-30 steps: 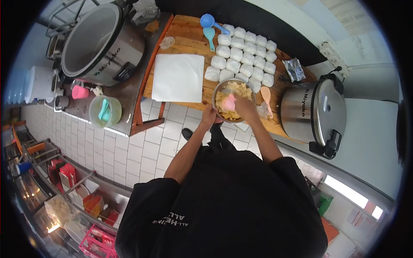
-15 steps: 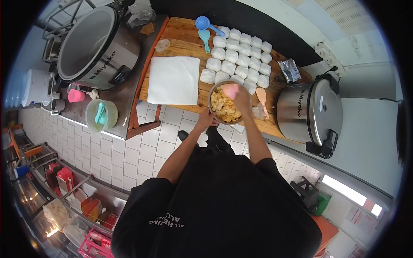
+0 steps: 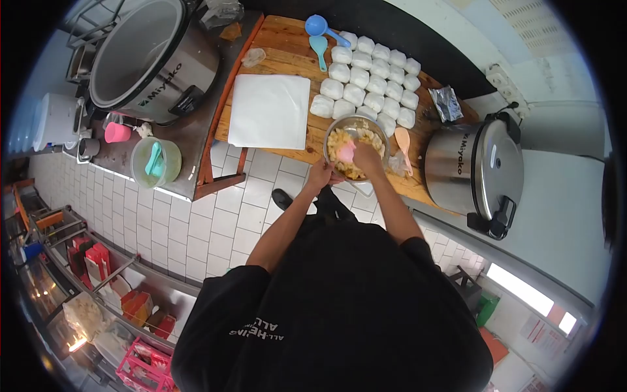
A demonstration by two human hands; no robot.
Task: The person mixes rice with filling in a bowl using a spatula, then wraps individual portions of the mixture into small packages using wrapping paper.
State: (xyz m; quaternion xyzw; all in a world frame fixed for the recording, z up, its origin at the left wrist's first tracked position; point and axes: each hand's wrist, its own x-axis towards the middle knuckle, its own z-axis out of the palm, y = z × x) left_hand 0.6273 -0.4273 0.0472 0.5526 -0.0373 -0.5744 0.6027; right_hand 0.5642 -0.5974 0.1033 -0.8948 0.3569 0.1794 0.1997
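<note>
Fingers of the left hand (image 3: pixel 320 175) clamp the near rim of a steel bowl (image 3: pixel 330 137) of yellowish food at the edge of a wooden table (image 3: pixel 287 49), apparently to steady it, while the right hand (image 3: pixel 367 157) is closed around a pink scoop (image 3: pixel 347 152) pushed into the food. From left, an open rice cooker (image 3: pixel 153 59) lettered "Miyako" stands on the side counter, a white sheet (image 3: pixel 270 111) lies flat beside the bowl, and white wrapped packets (image 3: pixel 371 83) sit in tidy rows behind it, within easy reach. At far right a lidded cooker (image 3: pixel 480 170) carries the same "Miyako" name; the mirrored print on the black shirt (image 3: pixel 339 313) is only partly legible.
</note>
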